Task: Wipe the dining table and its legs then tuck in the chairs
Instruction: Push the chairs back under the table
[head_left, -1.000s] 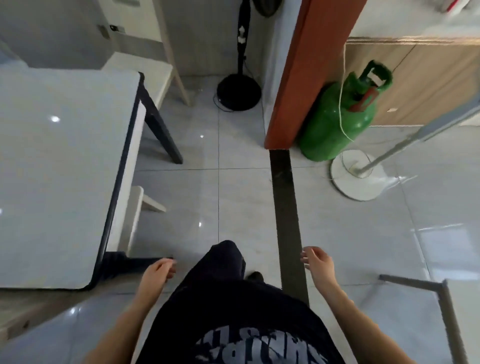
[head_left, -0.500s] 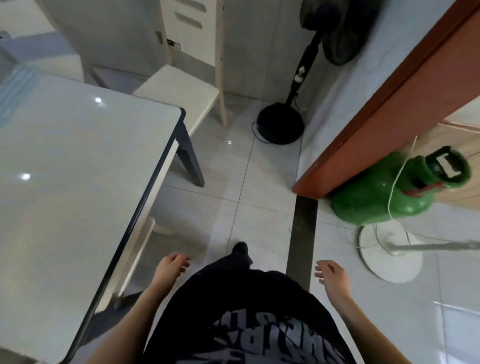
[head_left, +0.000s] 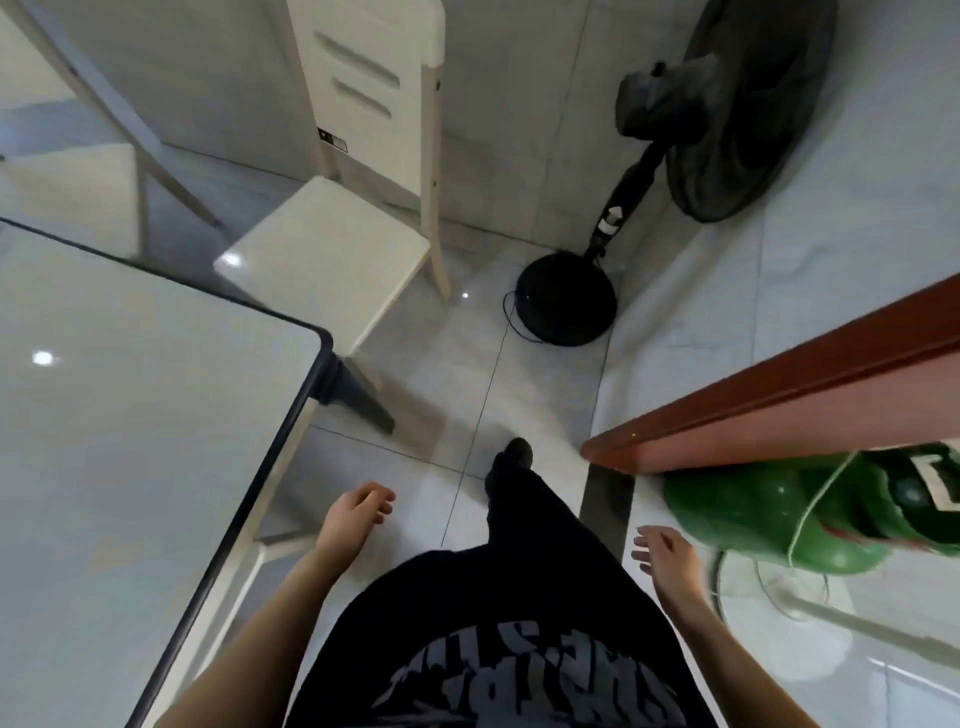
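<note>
Your dining table (head_left: 130, 415) fills the left of the view, its glossy pale top rimmed in black. Your left hand (head_left: 356, 514) hangs just off the table's side edge, not touching it, with the fingers loosely curled and nothing in them. Your right hand (head_left: 667, 558) is well apart from it on the other side of your body, also empty, fingers loose and slightly spread.

A dark table leg (head_left: 358, 395) splays out under the far corner. Past that corner stands a cream chair (head_left: 332, 265), most of its seat out from under the top and its back toward the wall. A second chair (head_left: 67, 182) sits beyond the far edge.

On the tiled floor (head_left: 519, 374) a black fan (head_left: 566, 306) stands near the wall. A green gas cylinder (head_left: 769, 525) lies beside your right hand, below a red-brown door frame (head_left: 779, 415).
</note>
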